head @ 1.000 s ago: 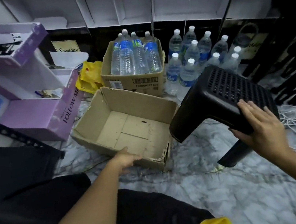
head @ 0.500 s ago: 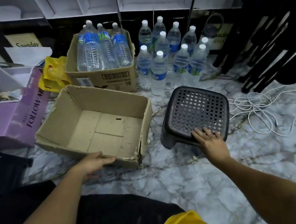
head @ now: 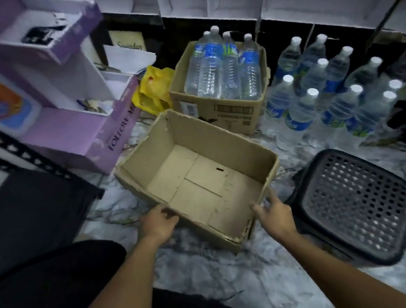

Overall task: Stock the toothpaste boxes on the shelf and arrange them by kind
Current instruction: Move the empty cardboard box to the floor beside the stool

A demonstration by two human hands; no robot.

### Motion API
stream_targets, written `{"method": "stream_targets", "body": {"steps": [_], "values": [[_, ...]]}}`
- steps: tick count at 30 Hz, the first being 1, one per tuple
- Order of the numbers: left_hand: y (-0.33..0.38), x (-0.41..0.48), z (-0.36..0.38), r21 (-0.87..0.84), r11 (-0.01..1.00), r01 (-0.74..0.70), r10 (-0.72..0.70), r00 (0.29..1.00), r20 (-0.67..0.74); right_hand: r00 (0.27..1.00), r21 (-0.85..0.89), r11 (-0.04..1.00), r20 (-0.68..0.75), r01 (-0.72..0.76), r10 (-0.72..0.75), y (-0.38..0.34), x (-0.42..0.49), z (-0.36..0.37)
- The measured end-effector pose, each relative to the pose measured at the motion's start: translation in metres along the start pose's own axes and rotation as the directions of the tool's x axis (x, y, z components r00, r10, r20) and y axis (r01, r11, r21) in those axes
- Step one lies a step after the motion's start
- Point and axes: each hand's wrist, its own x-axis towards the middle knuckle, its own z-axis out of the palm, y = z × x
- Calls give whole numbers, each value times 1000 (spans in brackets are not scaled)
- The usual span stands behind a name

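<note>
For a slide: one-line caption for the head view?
Left hand grips the empty cardboard box; right hand at its corner, black stool beside.

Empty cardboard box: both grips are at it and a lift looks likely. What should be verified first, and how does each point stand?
1. Empty cardboard box holds nothing: ok, its bare bottom shows.
2. Left grip on the near wall: ok, thumb over the rim.
3. Right grip on the near right corner: cannot tell, the fingers are at the wall but no hold is plain.
4. Box walls sound: not ok, the near right edge is ragged and crumpled.
5. Room on the right: probably tight, the black stool stands close beside the right grip.
6. Water bottle carton behind: ok, apart from the empty box.
</note>
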Motion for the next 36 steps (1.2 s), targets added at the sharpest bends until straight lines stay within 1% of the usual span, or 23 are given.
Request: {"method": "stream_targets", "body": {"steps": [1,3,5,7,11,13,14,17,21,23,25,27,31,36], "values": [[-6,4,-4,-24,999,22,-23,999,-45,1000,9,1000,26,-11,11,-5,7,8],[-20,18,-7,-113,991,75,-86,992,-95,1000,-43,999,23,-6,6,-9,20,21],[-25,29,-9,-183,974,136,-156,983,-97,1000,-93,996,-16,-17,15,-14,32,27],[-20,34,-11,-233,955,182,-204,976,-73,999,-97,995,-27,-23,21,-21,46,30],[-5,50,-11,-292,947,138,-166,983,-76,999,-26,1000,48,11,-9,-49,72,32],[2,61,-17,-296,948,113,-150,983,-106,996,59,998,89,10,-15,-66,83,34],[5,67,-21,-311,944,111,-155,980,-123,994,73,997,104,9,-17,-74,88,35],[9,83,-36,-341,935,98,-158,975,-153,990,93,995,136,19,-32,-94,105,44],[7,107,-55,-360,925,118,-180,973,-143,983,111,992,168,53,-71,-116,128,63],[3,119,-63,-360,924,132,-197,969,-150,978,125,992,199,36,-60,-127,139,71],[-2,129,-75,-362,921,140,-210,965,-160,965,174,985,256,7,-53,-141,150,80],[-8,137,-88,-370,920,130,-202,966,-163,953,185,983,298,3,-59,-155,160,90],[-23,145,-97,-330,939,101,-153,979,-138,952,175,985,302,-10,-44,-164,175,101],[-19,142,-95,-309,945,107,-158,977,-145,958,171,985,287,-37,-14,-160,172,99]]}}
